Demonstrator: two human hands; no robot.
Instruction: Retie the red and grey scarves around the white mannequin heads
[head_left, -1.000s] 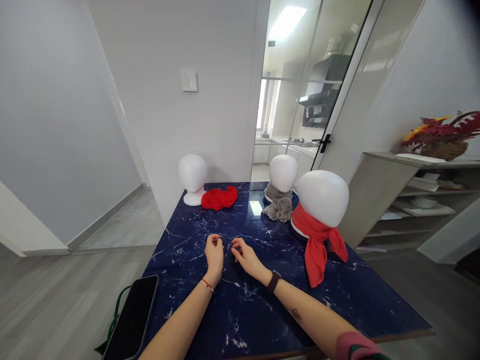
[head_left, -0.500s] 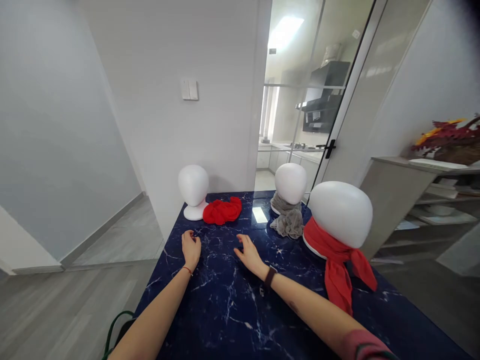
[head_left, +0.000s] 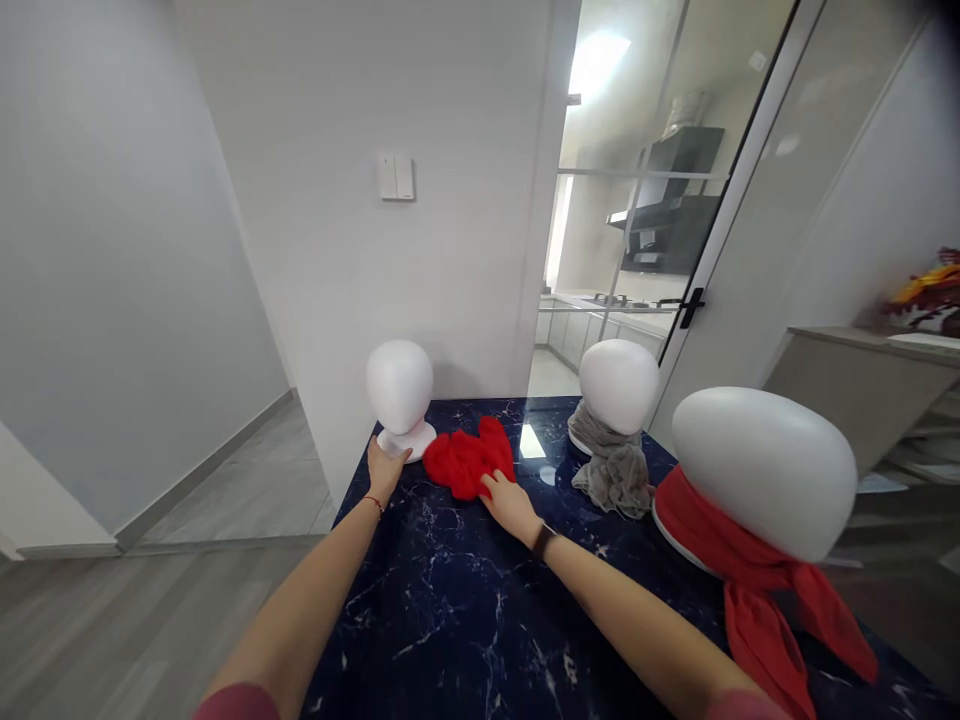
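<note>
A white foam mannequin head (head_left: 401, 385) stands upright at the far left of the table. My left hand (head_left: 385, 472) is at the left front of its round base, thumb over the near rim and fingers round the side. Beside the base lies a crumpled bright red scarf (head_left: 463, 462). My right hand (head_left: 513, 506) has its fingertips on the near right edge of that scarf, thumb and fingers closed on the cloth; the exact grip is partly hidden.
To the right, a second mannequin head (head_left: 619, 385) wears a grey scarf (head_left: 616, 478). Nearer stands a third head (head_left: 765, 465) with a red scarf (head_left: 720, 535) knotted round its neck. All share a dark blue marbled table (head_left: 450, 610). Behind are a wall and a glass door (head_left: 637, 240).
Both hands have moved forward: the left to the mannequin head's base, the right onto the red scarf. The scarf has shifted and bunched a little. The view has turned slightly left.
</note>
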